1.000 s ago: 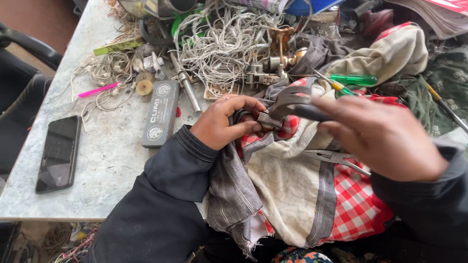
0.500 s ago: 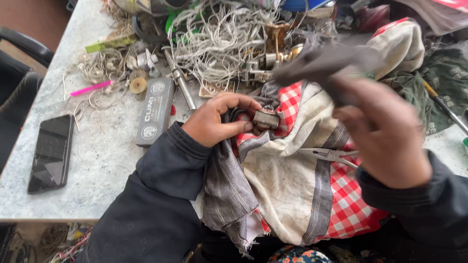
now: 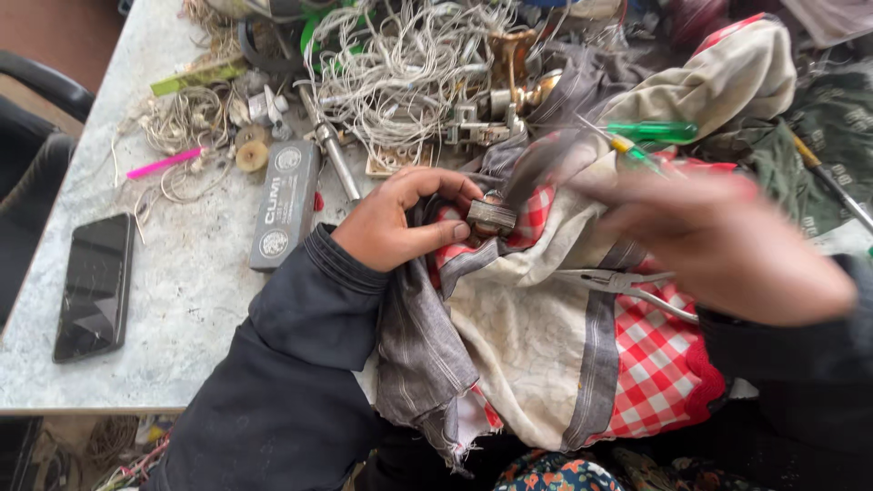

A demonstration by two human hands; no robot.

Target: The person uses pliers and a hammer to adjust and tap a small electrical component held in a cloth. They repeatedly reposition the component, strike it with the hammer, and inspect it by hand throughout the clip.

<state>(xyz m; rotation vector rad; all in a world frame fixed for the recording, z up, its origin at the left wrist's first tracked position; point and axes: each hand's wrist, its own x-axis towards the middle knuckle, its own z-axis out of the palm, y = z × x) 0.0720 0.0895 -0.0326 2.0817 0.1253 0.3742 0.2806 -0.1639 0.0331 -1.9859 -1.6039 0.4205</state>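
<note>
Down and to the left comes the right hand (image 3: 727, 245) since half a second ago, bringing its dark tool (image 3: 538, 168) from above the cloth to just over the small metal block (image 3: 491, 218). The left hand has hardly shifted.

Everything sits on a pale stone table (image 3: 182, 300). Heaped over its near edge is a bundle of cloth (image 3: 546, 364), red-and-white check with cream and grey stripes. A tangle of white wire (image 3: 400, 64) fills the far side. A black phone (image 3: 94, 286) lies well apart at the left edge, and a long grey box (image 3: 285, 205) lies just beside the left wrist. Pliers (image 3: 627, 286) rest on the cloth under the right hand, and a green-handled screwdriver (image 3: 650, 134) lies beyond it.

The left hand (image 3: 400, 223) curls around the block, thumb below and fingers above, pinching it against the cloth. The right hand is smeared by motion. It seems wrapped round the tool's handle, but I cannot tell how its fingers lie. The tool's end is blurred too, so whether it touches the block cannot be told.

As I judge it, the step in hand is working the tool against the held block. A next move calls for the left pinch to stay firm, since soft cloth gives little support. It also calls for the left fingertips to keep clear of the tool's end.
</note>
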